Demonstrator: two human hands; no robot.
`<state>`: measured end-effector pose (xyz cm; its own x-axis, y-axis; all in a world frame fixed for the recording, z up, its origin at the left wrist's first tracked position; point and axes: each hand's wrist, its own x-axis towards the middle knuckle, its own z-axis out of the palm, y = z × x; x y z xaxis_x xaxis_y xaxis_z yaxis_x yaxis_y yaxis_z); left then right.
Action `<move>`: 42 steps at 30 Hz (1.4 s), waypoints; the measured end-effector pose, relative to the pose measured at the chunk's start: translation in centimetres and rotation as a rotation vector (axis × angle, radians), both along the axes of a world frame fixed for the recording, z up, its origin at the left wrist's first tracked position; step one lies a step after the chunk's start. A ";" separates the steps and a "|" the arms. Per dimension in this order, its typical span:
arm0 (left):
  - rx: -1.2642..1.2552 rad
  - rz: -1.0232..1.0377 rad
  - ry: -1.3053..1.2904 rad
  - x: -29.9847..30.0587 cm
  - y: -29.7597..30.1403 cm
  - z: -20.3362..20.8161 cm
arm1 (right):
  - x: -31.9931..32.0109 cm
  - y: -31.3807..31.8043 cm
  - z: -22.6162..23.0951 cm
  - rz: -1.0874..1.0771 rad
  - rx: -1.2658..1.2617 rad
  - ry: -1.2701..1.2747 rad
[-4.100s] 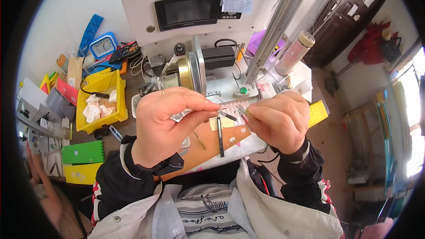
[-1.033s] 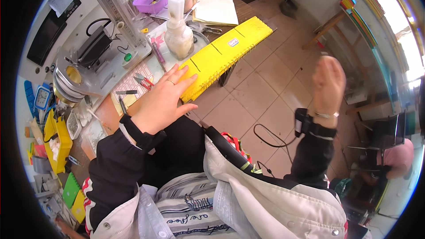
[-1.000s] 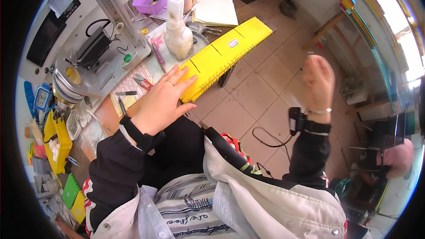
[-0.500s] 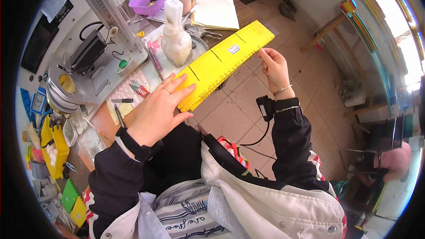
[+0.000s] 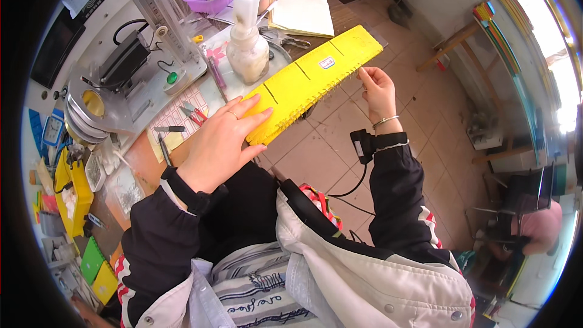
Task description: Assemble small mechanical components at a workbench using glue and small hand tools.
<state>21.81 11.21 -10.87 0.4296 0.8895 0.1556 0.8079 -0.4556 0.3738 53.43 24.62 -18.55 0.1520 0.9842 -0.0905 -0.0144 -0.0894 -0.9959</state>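
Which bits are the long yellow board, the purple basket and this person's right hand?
Yellow board (image 5: 316,78): head view, middle of its upper face.
Purple basket (image 5: 209,6): head view, its outer wall.
Right hand (image 5: 380,93): head view, middle of the hand.

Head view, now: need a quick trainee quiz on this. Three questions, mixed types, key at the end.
1. Multiple choice: what are the fingers of the left hand on?
A) a white notebook
B) the yellow strip
C) a purple basket

2. True or false: the red-handled tool lies on the table with neither hand on it.

3. Short answer: which part of the yellow strip are the fingertips of the right hand nearest?

Key: 1 B; 2 true; 3 its fringed long edge, toward the end away from the left hand.
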 end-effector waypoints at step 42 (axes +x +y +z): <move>0.047 -0.203 -0.934 -14.8 -9.7 17.1 | 6.8 -13.1 30.1 -0.076 1.163 -0.875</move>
